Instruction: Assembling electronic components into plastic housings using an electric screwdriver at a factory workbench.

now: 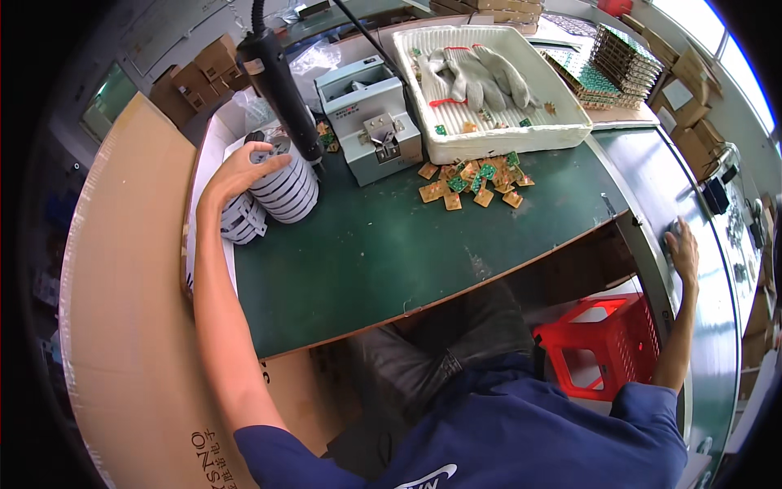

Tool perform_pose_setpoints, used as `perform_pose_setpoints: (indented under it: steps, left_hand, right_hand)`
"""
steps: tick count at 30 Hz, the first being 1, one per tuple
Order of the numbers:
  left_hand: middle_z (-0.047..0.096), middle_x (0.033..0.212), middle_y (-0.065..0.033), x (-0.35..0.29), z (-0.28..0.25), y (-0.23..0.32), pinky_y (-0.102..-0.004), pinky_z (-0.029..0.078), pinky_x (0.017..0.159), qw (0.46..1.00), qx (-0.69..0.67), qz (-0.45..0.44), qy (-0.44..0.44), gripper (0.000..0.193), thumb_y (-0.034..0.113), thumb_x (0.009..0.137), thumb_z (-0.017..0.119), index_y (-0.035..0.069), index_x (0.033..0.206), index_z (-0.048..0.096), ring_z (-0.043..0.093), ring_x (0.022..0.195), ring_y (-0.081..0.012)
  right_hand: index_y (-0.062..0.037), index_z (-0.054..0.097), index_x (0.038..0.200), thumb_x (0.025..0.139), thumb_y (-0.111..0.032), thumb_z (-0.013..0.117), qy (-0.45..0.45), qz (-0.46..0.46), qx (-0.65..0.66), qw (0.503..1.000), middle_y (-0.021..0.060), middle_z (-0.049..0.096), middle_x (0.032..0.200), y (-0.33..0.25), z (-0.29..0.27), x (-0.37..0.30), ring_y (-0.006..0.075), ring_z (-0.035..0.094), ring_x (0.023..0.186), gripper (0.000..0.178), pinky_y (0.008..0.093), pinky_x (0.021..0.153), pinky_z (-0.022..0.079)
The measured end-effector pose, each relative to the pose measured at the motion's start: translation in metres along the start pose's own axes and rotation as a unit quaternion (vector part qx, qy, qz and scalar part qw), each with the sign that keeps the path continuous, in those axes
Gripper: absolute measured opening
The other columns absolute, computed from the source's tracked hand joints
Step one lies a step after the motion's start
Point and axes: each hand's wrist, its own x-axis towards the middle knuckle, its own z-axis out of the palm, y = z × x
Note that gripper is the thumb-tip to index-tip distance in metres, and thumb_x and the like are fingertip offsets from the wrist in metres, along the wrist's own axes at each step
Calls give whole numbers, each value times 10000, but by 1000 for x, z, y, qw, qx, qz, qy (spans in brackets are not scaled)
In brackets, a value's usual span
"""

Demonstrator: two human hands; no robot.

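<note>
Two work surfaces fill my remote view: the green table and, along its right, a long side bench. On the table stands the white foam tray, its front corner just beside loose boards; a bump against the tray could scatter them.

To its left I locate the grey machine. The black tube slants down between this unit and the ribbed white stack. Caution: I judge a careless sideways lift of the stack liable to strike the tube. A second white stack sits just beside the first; a snag between them could topple either.

The left hand lies over the top of the ribbed stack, part-open, fingers curved; I cannot confirm a firm grip. An uneven pull there could spill the layers. The right hand is at the side bench, fingers bent over a small dark object; I cannot tell whether it is held. Divided attention may cause a fumble.

Smallest are the loose boards, heaped before the tray; a sweeping forearm could push them off.
</note>
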Motion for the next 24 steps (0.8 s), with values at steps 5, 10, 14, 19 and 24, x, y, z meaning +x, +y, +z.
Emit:
perform_pose_setpoints:
  steps: [5, 10, 14, 19, 24]
  left_hand:
    - [583, 1448, -223, 11, 5, -7, -407, 413, 1138, 998, -16, 30, -49, 955, 671, 777, 775, -7, 1418, 576, 553, 1356, -321]
    - [642, 1364, -228, -10, 8, -2, -372, 445, 1088, 994, -59, 60, 64, 885, 569, 798, 785, -34, 1412, 578, 609, 1283, -299]
    - [636, 1368, -175, -67, 11, 19, -351, 431, 1094, 962, -175, 79, 194, 738, 429, 884, 771, -38, 1420, 569, 604, 1245, -235]
    - [567, 1451, -204, -162, 69, 49, -399, 389, 1150, 974, -123, 109, 158, 718, 314, 807, 839, -28, 1387, 588, 526, 1365, -305]
    - [486, 1516, -232, -184, 145, 85, -452, 428, 1125, 983, -72, 110, 131, 736, 308, 736, 878, 47, 1369, 609, 512, 1352, -409]
  right_hand:
    - [-116, 479, 1535, 1015, -349, 658, 18, 43, -31, 998, 209, 465, 1572, -74, -38, 7, 390, 412, 1475, 597, 512, 1207, 340]
    - [-159, 640, 1393, 1015, -95, 631, -22, -160, 457, 875, 118, 758, 1162, -270, -114, 7, 238, 730, 1031, 383, 371, 853, 588]
    - [-108, 707, 1256, 972, -122, 683, -51, -340, 447, 826, 90, 744, 1142, -378, -114, -15, 220, 704, 928, 285, 352, 799, 559]
    - [-138, 710, 1227, 891, -188, 776, 26, -421, 374, 826, 100, 609, 997, -427, -87, -20, 300, 612, 978, 347, 426, 848, 515]
    - [-158, 713, 1175, 855, -180, 791, 26, -485, 288, 825, 83, 575, 1075, -456, -86, -26, 299, 567, 1055, 330, 435, 887, 503]
